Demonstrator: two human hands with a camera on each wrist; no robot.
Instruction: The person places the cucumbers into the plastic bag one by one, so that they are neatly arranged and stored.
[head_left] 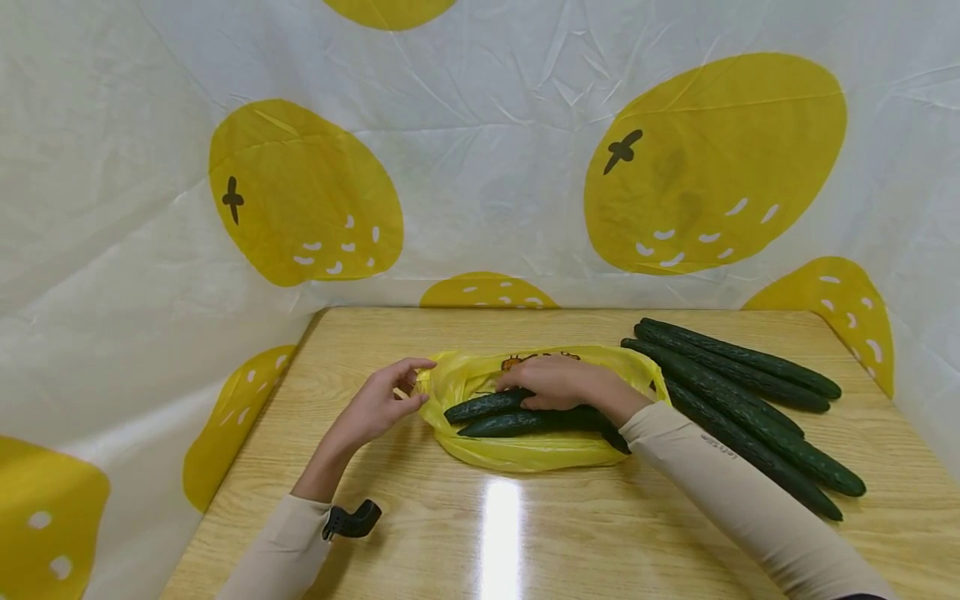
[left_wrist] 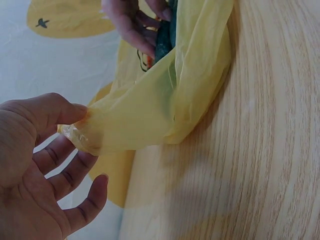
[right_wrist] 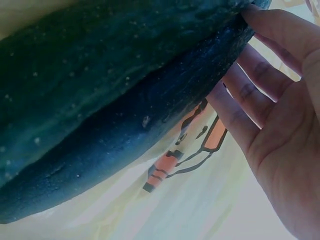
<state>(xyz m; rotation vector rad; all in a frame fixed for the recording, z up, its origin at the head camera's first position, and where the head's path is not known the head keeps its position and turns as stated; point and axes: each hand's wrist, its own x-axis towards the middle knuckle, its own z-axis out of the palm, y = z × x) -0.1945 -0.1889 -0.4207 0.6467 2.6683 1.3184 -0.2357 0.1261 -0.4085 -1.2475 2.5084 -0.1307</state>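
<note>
A yellow plastic bag [head_left: 525, 457] lies on its side on the table, its mouth spread wide. Inside it two dark green cucumbers are visible side by side, the rear cucumber [head_left: 480, 407] and the front cucumber [head_left: 498, 426]. My left hand [head_left: 378, 404] pinches the bag's left end between thumb and fingers; the little finger stands away from the plastic in the left wrist view. Reaching into the bag, my right hand [head_left: 553, 381] holds the rear cucumber, with thumb and fingers on either side of it in the right wrist view. The right forearm covers part of the bag.
Several loose cucumbers [head_left: 750, 408] lie slantwise on the wooden table [head_left: 420, 533], right of the bag. A white sheet [head_left: 495, 192] printed with yellow fruit hangs behind and at the sides. A black device [head_left: 352, 520] is strapped at my left wrist.
</note>
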